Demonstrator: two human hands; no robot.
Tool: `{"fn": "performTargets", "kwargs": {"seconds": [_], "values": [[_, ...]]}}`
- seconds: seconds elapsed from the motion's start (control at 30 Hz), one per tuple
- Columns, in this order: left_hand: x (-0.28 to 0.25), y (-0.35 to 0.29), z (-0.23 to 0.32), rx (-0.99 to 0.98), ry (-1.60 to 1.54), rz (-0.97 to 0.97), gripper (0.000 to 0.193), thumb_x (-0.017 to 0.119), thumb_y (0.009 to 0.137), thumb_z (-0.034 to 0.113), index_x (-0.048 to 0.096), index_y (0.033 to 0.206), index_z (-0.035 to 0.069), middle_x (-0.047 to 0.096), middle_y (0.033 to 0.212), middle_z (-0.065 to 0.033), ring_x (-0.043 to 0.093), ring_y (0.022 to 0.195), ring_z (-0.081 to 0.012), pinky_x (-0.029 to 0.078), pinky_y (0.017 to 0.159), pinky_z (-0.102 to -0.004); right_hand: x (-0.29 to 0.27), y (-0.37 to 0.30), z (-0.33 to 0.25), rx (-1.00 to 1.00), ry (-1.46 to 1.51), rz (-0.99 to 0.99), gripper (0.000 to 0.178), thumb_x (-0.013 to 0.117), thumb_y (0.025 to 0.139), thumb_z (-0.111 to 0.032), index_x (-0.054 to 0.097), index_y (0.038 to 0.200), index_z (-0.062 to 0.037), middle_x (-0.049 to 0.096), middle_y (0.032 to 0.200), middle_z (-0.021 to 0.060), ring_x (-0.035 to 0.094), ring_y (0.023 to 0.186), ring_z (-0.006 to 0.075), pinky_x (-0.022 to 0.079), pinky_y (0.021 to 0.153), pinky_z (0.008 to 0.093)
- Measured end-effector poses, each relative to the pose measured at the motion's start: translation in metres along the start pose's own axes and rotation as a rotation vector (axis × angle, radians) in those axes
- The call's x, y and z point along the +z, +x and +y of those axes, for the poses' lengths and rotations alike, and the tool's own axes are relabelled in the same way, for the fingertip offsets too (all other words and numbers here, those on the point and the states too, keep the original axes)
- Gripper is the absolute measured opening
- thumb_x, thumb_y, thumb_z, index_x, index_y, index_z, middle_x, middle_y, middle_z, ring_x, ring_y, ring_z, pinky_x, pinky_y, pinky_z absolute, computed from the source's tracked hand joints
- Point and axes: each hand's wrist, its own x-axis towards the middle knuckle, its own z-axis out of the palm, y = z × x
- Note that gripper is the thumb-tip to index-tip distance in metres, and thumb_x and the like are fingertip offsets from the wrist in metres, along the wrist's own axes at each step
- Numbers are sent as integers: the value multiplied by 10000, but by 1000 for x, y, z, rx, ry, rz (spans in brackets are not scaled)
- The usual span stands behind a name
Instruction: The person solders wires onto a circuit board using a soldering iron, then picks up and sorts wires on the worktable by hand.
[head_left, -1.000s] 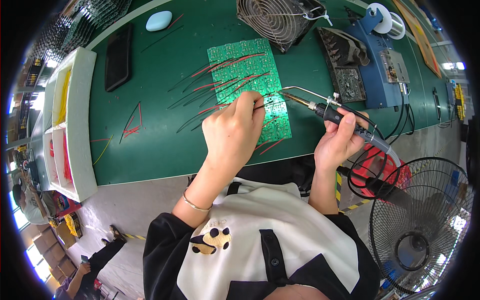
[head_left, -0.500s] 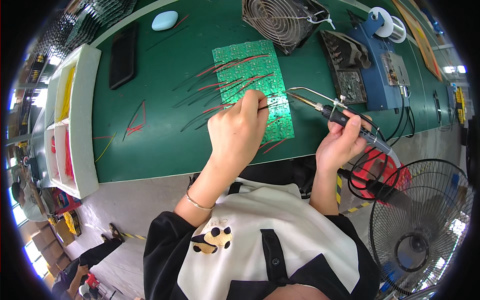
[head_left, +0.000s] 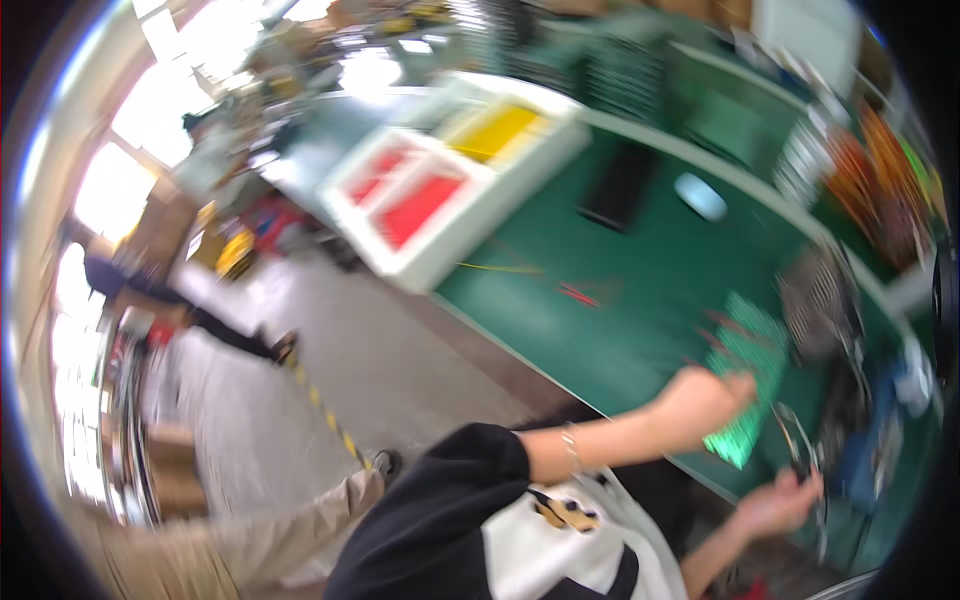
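Note:
The whole view is smeared by motion. My left hand point(head_left: 695, 408) is closed over the near edge of a green circuit board point(head_left: 738, 440); whatever is between its fingers cannot be made out. Blurred red wires point(head_left: 725, 330) lie across the board's upper part. To the right, my right hand point(head_left: 785, 503) is closed round a soldering iron point(head_left: 797, 440), its thin metal end toward the board and apart from my left hand.
On the green table point(head_left: 600, 345) are a white divided box point(head_left: 420, 270) of red and yellow wires, a black phone point(head_left: 620, 185), a pale blue oval object point(head_left: 700, 197), a metal fan point(head_left: 815, 300) and a blue soldering station point(head_left: 880, 440). People stand left, one in khaki trousers point(head_left: 250, 530).
The view has swung left, so the table and both hands now appear farther right. A person's khaki-trousered leg has come into view. My hands keep about the same places by the board.

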Motion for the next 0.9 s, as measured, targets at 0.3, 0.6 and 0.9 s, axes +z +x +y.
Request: {"fn": "performTargets", "kwargs": {"seconds": [0.3, 0.6, 0.9], "values": [[-53, -27, -13, -67, -78, 245, 119, 532, 790, 101, 466, 769, 4, 509, 702, -102, 497, 492, -239, 394, 449, -335, 92, -13, -57, -11, 787, -142, 178, 478, 818, -41, 558, 975, -24, 558, 710, 109, 502, 618, 194, 407, 587, 320], [-207, -76, 41, 702, -997, 819, 226, 542, 857, 211, 511, 754, 12, 520, 602, -44, 430, 463, -120, 319, 399, -256, 67, -1, -34, 63, 673, -90, 168, 441, 843, -64, 555, 964, -40, 510, 653, 80, 465, 596, 172, 383, 564, 310], [-229, -55, 101, 879, -1115, 667, 192, 671, 760, 218, 601, 919, 136, 300, 417, 68, 167, 303, -46, 100, 345, -220, 11, 5, -23, 483, 1188, 132, 204, 510, 847, -214, 525, 732, -46, 350, 580, -50, 290, 492, 34, 195, 451, 199]]}}
